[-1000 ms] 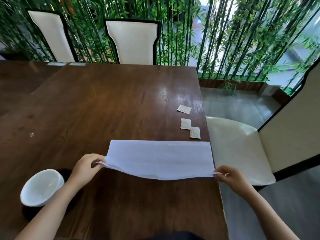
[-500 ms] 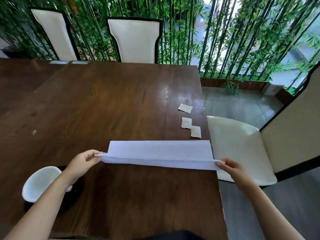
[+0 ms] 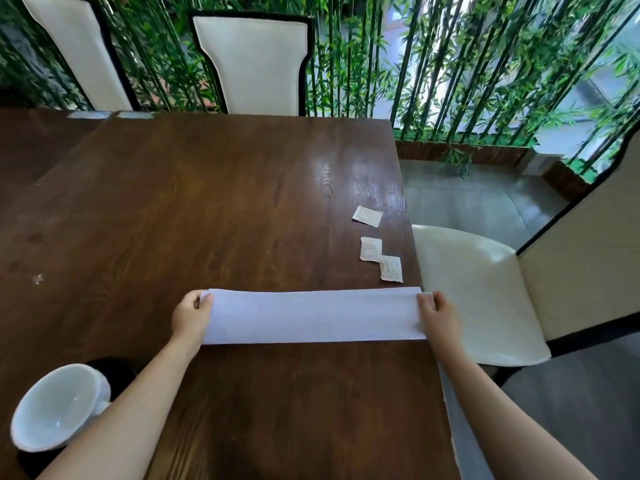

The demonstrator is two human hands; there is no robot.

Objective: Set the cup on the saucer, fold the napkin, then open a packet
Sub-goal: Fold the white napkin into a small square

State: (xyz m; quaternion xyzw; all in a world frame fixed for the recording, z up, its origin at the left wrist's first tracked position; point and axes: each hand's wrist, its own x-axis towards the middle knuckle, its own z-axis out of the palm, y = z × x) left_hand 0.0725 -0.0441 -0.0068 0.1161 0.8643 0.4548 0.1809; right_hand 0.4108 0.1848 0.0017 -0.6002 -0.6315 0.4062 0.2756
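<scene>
A white napkin [image 3: 313, 316] lies folded into a long flat strip across the dark wooden table [image 3: 207, 209]. My left hand [image 3: 190, 315] pinches its left end and my right hand [image 3: 439, 315] pinches its right end, both at the far corners. A white cup [image 3: 55, 407] sits on a dark saucer [image 3: 116, 372] at the near left, partly hidden by my left forearm. Three small beige packets lie near the table's right edge: one packet [image 3: 367, 215] farther off, two packets [image 3: 371, 249] [image 3: 391, 269] touching at a corner just beyond the napkin.
The table's right edge runs close by my right hand, with a cream chair seat [image 3: 474, 289] beside it. Two white-backed chairs [image 3: 254, 64] stand at the far side before a bamboo screen [image 3: 433, 64].
Both hands carried the napkin's near edge up and away from me, laying it over the far edge. The napkin went from a lifted half-fold to a flat narrow strip.
</scene>
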